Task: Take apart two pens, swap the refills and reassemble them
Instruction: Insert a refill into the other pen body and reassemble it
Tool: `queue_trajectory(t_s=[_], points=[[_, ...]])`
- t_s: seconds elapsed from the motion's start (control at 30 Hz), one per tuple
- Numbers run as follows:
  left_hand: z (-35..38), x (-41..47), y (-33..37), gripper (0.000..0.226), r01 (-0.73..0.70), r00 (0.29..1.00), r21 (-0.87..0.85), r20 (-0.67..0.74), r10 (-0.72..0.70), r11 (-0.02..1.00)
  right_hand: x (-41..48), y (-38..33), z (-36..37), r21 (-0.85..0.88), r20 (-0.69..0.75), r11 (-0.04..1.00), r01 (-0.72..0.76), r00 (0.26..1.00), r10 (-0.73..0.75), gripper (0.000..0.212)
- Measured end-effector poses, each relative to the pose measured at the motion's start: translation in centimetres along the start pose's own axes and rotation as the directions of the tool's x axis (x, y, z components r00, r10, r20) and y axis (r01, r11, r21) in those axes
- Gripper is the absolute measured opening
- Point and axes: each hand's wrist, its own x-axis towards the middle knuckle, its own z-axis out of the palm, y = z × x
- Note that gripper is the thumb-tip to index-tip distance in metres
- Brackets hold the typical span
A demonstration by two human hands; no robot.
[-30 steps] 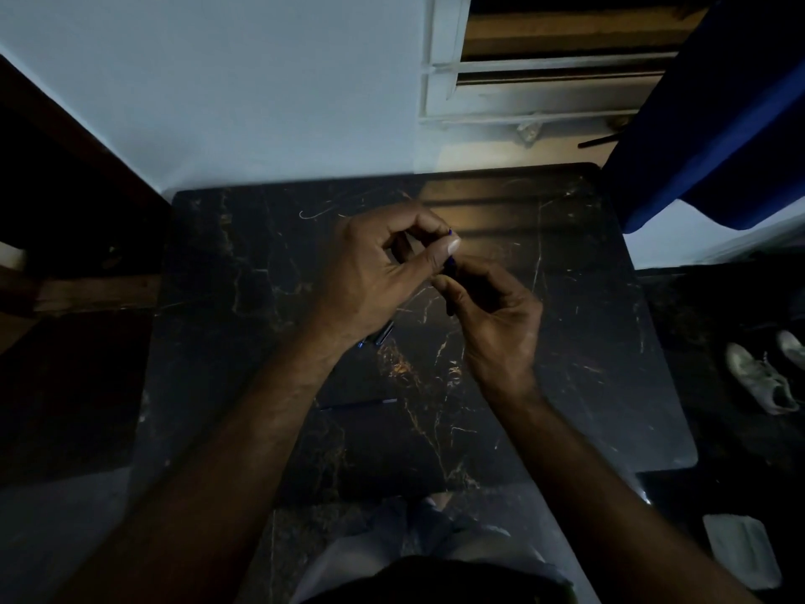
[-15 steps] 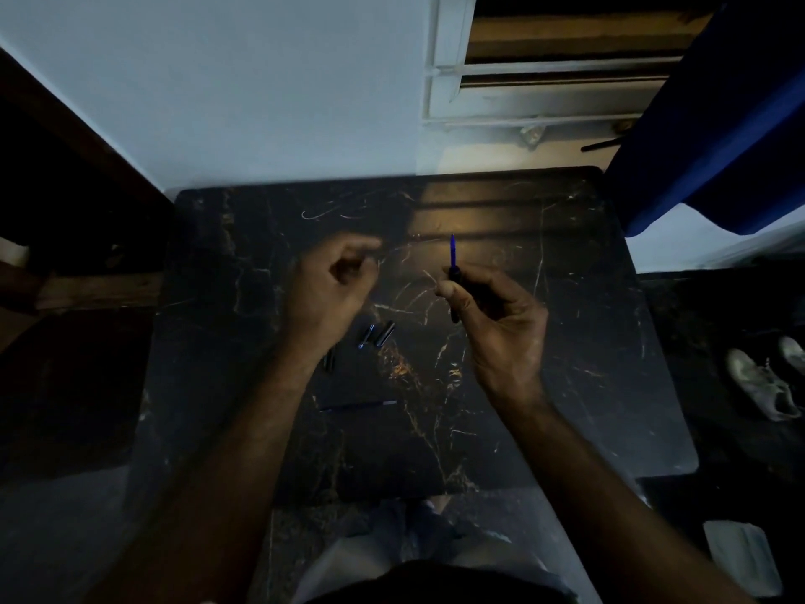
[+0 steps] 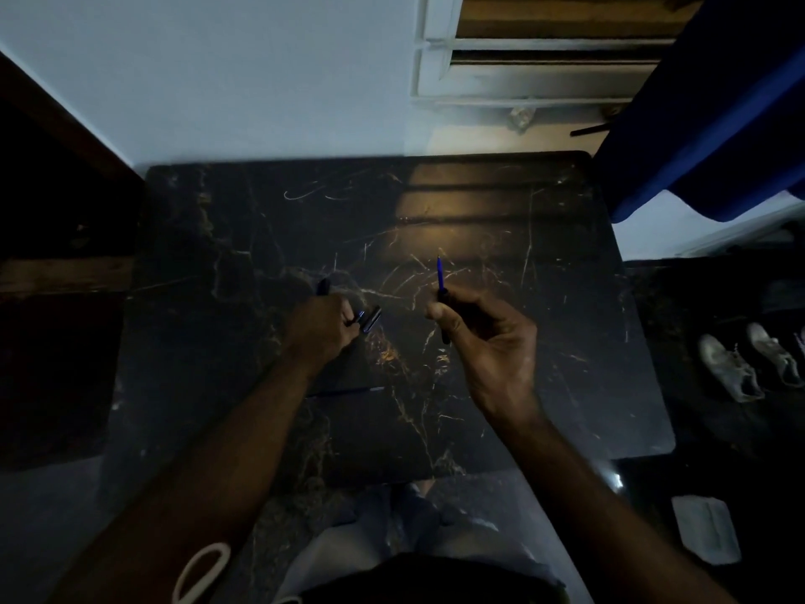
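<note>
We held the first pen barrel (image 3: 445,318) in our right hand (image 3: 488,342), thumb and fingers closed around it, with its blue refill (image 3: 440,272) standing out of the top and pointing away from us, nearly upright in the view and above the dark marble surface (image 3: 544,342). Our left hand (image 3: 320,329) had reached down to the surface, well apart from the right, and was curled over the loose pen parts (image 3: 370,319) lying there; one short dark piece showed just past its fingertips, and another dark end (image 3: 323,286) showed beyond the knuckles. In that dim light we could not tell whether the left hand had actually gripped a piece or only rested on it. A thin second refill (image 3: 344,391) lay flat nearer to us, its long axis running left to right, just beside our left forearm, so the left hand was clearly the nearer one to fetch it. We judged that the barrel in the right hand awaited its tip piece. There were no containers on the surface; every part lay bare on the marble.
</note>
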Motion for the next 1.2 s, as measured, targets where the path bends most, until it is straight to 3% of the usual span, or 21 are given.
queue_trajectory(t_s=[0.07, 0.1, 0.13, 0.2, 0.27, 0.4, 0.8, 1.2], points=[[-0.9, -0.2, 1.0, 0.012, 0.048, 0.999, -0.128, -0.001, -0.048, 0.991, -0.2, 0.1, -0.2, 0.007, -0.011, 1.000, -0.003, 1.000, 0.003, 0.024], [-1.8, -0.3, 1.7, 0.011, 0.088, 0.996, -0.293, 0.013, -0.088, 0.952, -0.3, 0.0, -0.2, 0.012, -0.016, 1.000, -0.001, 1.000, 0.001, 0.025], [-2.8, -0.6, 2.5, 0.008, 0.135, 0.991, -0.508, 0.057, -0.123, 0.851, -0.2, 0.0, -0.2, 0.016, -0.018, 1.000, 0.001, 1.000, -0.001, 0.025], [-5.3, -1.4, 3.8, 0.004, 0.108, 0.994, -0.848, 0.082, -0.073, 0.519, -0.1, -0.1, -0.2, 0.012, -0.015, 1.000, -0.005, 1.000, 0.005, 0.027], [-8.0, -2.4, 5.0, 0.011, -0.006, 0.995, -0.935, 0.029, 0.093, 0.354, 0.1, -0.1, -0.1, 0.003, -0.011, 1.000, -0.009, 1.000, 0.009, 0.028], [-12.2, -3.6, 7.4, 0.016, -0.149, 0.958, -0.970, -0.093, 0.272, 0.194, 0.7, -0.8, 0.3, -0.020, -0.040, 0.999, 0.028, 0.999, -0.029, 0.026], [-14.2, -4.4, 9.5, 0.015, -0.281, 0.912, -0.950, -0.220, 0.345, 0.139, 1.8, -2.6, 0.7, -0.099, -0.005, 0.982, 0.158, 0.987, -0.159, 0.026], [-14.7, -4.4, 9.8, 0.010, -0.257, 0.925, -0.959, -0.210, 0.317, 0.115, 1.7, -3.2, 0.8, -0.165, 0.004, 0.967, 0.192, 0.981, -0.194, 0.027]])
